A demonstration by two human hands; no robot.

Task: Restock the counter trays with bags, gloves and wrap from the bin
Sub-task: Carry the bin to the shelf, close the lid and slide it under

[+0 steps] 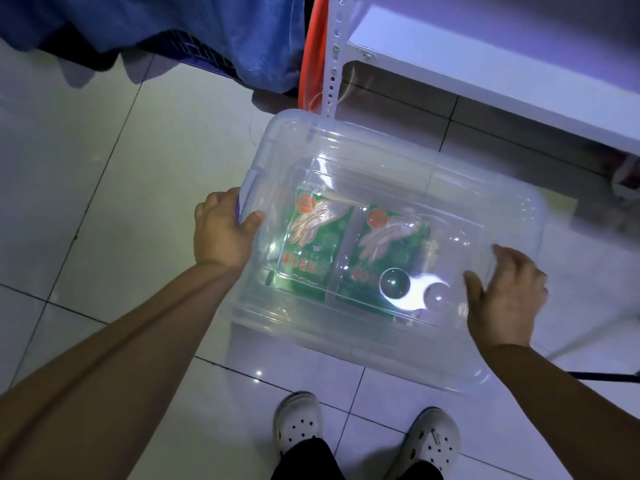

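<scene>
A clear plastic bin (450, 188) with its clear lid on sits on the tiled floor in front of me. Through the lid I see two green glove packs (311, 247) side by side, each printed with a hand and an orange disc. My left hand (221, 230) grips the bin's left end at a latch, thumb on the lid. My right hand (505, 292) lies spread on the lid's right near corner, fingers apart. A bright glare covers part of the lid near my right hand.
A white metal shelf unit (485, 57) stands at the upper right, its post (332, 64) touching the bin's far edge. Blue cloth (207, 29) over a blue crate and an orange hose (313, 46) are at the top. My two white clogs (367, 434) stand just below the bin.
</scene>
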